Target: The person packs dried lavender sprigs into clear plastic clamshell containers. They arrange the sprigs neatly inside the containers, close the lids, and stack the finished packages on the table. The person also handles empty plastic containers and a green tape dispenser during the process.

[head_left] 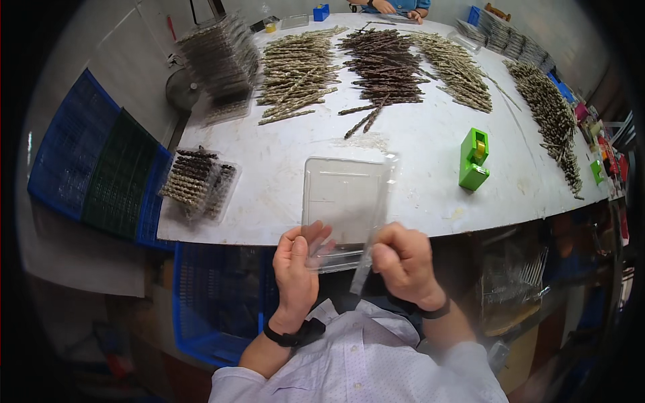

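A clear, shallow plastic box (339, 195) is held upright over the near edge of the table, in front of my chest. My left hand (295, 269) holds its lower left corner, with the fingers showing through the plastic. On the other side my right hand (406, 264) is closed, pinching a narrow clear plastic edge (361, 274) that slants down along the right side. Whether this edge is a lid flap or a separate strip, I cannot tell. Blur softens the right hand and the plastic near it. No sticks show inside the box.
Piles of pale sticks (299, 74), dark sticks (384, 64) and mottled sticks (547, 117) lie across the white table (282, 158). A green tape dispenser (474, 161) stands right, filled boxes (191, 178) left, behind them a tall stack (220, 60). A co-worker's hands (386, 8) are opposite.
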`<state>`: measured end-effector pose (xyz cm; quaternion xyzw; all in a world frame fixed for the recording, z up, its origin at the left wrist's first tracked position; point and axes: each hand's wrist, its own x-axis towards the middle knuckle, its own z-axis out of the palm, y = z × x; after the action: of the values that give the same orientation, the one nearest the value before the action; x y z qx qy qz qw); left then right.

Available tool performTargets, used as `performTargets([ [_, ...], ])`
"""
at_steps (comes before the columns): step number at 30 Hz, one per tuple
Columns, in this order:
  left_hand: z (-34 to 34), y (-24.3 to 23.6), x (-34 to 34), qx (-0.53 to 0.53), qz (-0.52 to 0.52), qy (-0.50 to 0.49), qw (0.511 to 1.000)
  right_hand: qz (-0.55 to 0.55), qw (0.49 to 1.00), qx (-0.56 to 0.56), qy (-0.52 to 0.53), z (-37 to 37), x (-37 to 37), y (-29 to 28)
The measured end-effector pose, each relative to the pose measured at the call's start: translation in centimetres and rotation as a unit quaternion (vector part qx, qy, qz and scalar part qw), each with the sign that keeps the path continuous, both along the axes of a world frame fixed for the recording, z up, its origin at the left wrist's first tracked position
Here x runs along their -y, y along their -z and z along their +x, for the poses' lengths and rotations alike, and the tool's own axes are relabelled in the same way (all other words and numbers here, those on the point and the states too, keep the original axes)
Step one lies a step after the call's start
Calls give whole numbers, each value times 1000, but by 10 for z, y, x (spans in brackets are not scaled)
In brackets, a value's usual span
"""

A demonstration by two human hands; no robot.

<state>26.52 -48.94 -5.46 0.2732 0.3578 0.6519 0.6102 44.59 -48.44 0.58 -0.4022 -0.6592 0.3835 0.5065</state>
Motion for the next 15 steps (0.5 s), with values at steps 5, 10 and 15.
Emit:
performTargets([
  [5,-19,10,-3,30,-26,-26,999,61,982,98,147,37,-27,-30],
  [10,-32,18,6,38,-23,-35,998,140,926,303,179,57,-79,-29],
  [15,-13,14,14,31,26,-1,999,161,882,382,225,31,-86,-11],
])
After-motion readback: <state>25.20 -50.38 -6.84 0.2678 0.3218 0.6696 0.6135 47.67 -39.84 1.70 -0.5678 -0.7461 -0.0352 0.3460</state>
